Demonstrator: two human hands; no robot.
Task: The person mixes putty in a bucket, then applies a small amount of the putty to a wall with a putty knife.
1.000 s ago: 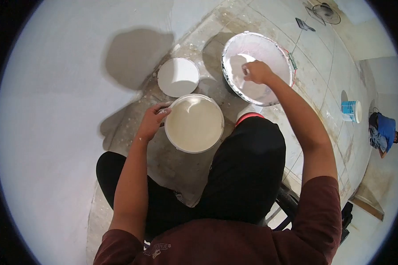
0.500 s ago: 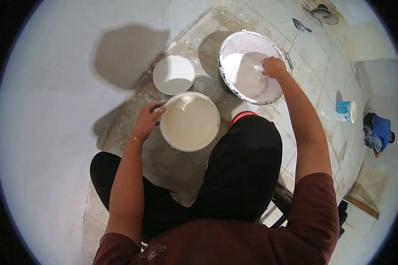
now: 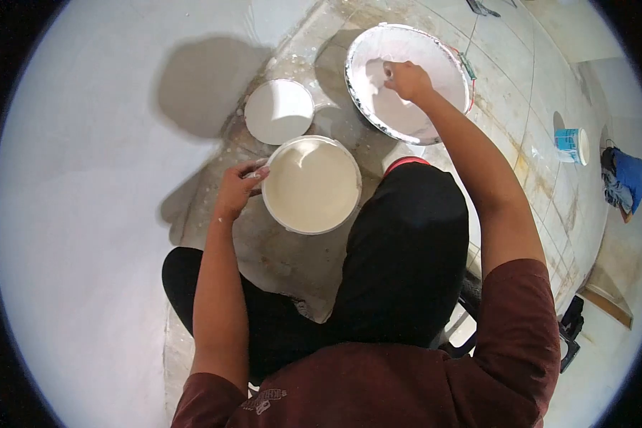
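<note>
A round white bucket (image 3: 265, 196) of smooth off-white liquid or paste stands between my knees. My left hand (image 3: 241, 187) is closed at its left edge, with fingers and thumb at the rim. Beyond it to the right is a wide tub (image 3: 466, 85) with a paint-smeared rim and a pale, wet-looking mix inside. Over the left part of that mix is my right hand (image 3: 409, 80), its fingers curled together. Whatever the fingers grip is hidden or too small to name.
A white round lid or lidded pail (image 3: 279, 112) stands beside the wall (image 3: 107, 214). On the tiled floor to the right is a blue-and-white bucket (image 3: 571, 145). Farther right a person in a blue top (image 3: 628, 173) crouches. A dark flat tool (image 3: 483, 8) lies at the top.
My right hand has swept left across the tub, from its right side towards the left. My left hand stays at the bucket's rim. The whole view has shifted slightly.
</note>
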